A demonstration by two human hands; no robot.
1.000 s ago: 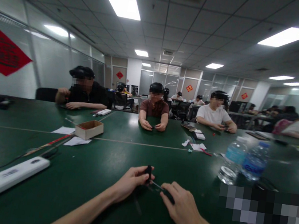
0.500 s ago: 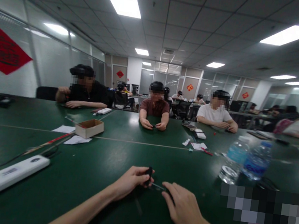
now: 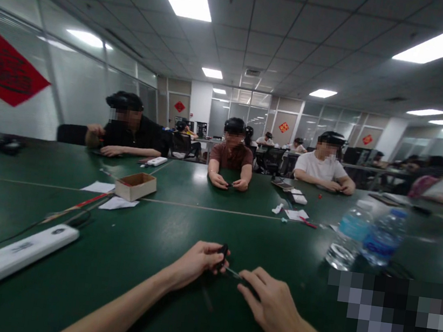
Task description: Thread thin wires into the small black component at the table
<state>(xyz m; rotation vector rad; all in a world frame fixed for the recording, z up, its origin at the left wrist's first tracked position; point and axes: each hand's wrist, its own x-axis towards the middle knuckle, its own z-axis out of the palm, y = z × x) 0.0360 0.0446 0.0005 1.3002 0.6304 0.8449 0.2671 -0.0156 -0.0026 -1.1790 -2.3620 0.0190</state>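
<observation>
Over the near middle of the green table (image 3: pixel 144 254), my left hand (image 3: pixel 199 260) is closed around a small black piece (image 3: pixel 223 253), pinched between thumb and fingers. What kind of piece it is, I cannot make out. A thin metal rod (image 3: pixel 232 271), like a screwdriver shaft, runs from beside the black piece to the fingertips of my right hand (image 3: pixel 275 298). The thumb and fingers of that hand are closed on its right end. Any handle is hidden under the right hand.
On the left lies a white power strip (image 3: pixel 17 259) with a cable. Beyond it stand an open cardboard box (image 3: pixel 136 186) and paper scraps (image 3: pixel 118 205). Two water bottles (image 3: pixel 348 237) stand at right. Several people sit across the table, one in a dark red shirt (image 3: pixel 231 156) directly opposite.
The rod shows slightly shorter between my hands, and the black piece is tilted a little more. Both hands keep their hold. The whole view has shifted slightly.
</observation>
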